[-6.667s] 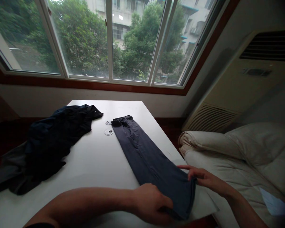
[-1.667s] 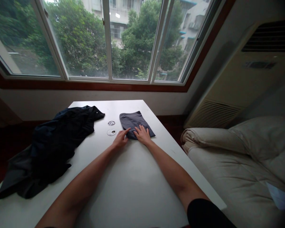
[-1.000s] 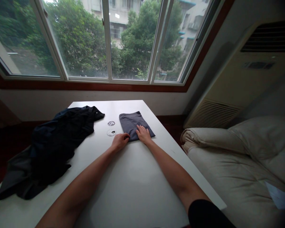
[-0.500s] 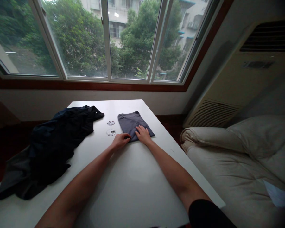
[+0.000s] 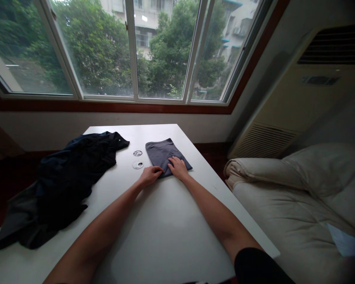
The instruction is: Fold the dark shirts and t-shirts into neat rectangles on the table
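A dark grey garment (image 5: 162,152), folded into a flat packet, lies toward the far right of the white table (image 5: 165,228). My left hand (image 5: 150,175) is at its near left corner, thumb and fingers closed on the cloth's edge. On top of the near side rests my right hand (image 5: 178,167), fingers stretched out and pressing flat. Which kind of garment it is, the folds do not show.
A heap of black and dark blue clothes (image 5: 73,177) covers the table's left side. Two round marked discs (image 5: 137,165) are between heap and garment. A cream sofa (image 5: 284,197) stands right of the table; the window (image 5: 159,59) is beyond it.
Almost nothing moves. The grey garment sits a touch further left in view, along with the table and both hands, as the camera shifts slightly.
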The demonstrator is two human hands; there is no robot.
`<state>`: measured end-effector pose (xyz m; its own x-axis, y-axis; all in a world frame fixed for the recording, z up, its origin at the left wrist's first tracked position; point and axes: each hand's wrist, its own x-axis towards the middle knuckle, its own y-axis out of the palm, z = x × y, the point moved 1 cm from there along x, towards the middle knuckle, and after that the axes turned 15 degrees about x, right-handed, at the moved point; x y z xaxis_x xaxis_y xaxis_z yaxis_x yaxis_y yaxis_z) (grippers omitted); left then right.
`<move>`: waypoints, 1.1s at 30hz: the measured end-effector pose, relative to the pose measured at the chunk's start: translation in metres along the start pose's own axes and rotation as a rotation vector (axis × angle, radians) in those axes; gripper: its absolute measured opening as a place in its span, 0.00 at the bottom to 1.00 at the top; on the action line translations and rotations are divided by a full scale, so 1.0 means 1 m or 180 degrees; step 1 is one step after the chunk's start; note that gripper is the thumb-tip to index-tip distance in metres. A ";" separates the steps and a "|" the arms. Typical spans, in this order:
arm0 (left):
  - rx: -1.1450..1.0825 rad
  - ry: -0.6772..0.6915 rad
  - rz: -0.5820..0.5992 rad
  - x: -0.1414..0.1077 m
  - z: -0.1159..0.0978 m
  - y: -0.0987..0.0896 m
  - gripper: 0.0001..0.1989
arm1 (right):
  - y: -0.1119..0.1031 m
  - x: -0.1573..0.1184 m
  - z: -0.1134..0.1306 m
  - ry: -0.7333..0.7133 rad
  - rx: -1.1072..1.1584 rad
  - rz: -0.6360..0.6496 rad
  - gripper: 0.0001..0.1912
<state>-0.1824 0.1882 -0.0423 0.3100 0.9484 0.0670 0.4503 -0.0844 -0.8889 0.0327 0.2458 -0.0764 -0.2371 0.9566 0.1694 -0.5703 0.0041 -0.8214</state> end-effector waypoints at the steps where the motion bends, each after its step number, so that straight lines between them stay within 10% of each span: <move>1: 0.0074 -0.0017 -0.0012 0.000 0.000 -0.001 0.15 | -0.001 -0.001 0.001 -0.0015 -0.0010 -0.0011 0.24; 11: 0.1281 -0.0299 -0.0577 -0.012 -0.011 -0.011 0.12 | -0.021 0.004 0.000 0.0153 0.0062 -0.0463 0.19; 17: 0.1649 0.0805 -0.0777 -0.017 -0.027 -0.003 0.17 | -0.059 0.012 -0.038 0.0975 0.0326 -0.0764 0.15; 23: 0.1658 0.1395 -0.0173 -0.018 -0.024 0.021 0.27 | -0.084 0.008 -0.072 0.1467 0.1659 -0.0300 0.16; 33: 0.1435 0.1156 -0.0084 -0.019 -0.036 0.001 0.17 | -0.096 -0.006 -0.087 0.1067 0.3148 0.0710 0.24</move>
<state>-0.1578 0.1590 -0.0280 0.6069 0.7759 0.1722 0.0852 0.1519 -0.9847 0.1575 0.2654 -0.0457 -0.2723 0.9385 -0.2122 -0.9613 -0.2751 0.0170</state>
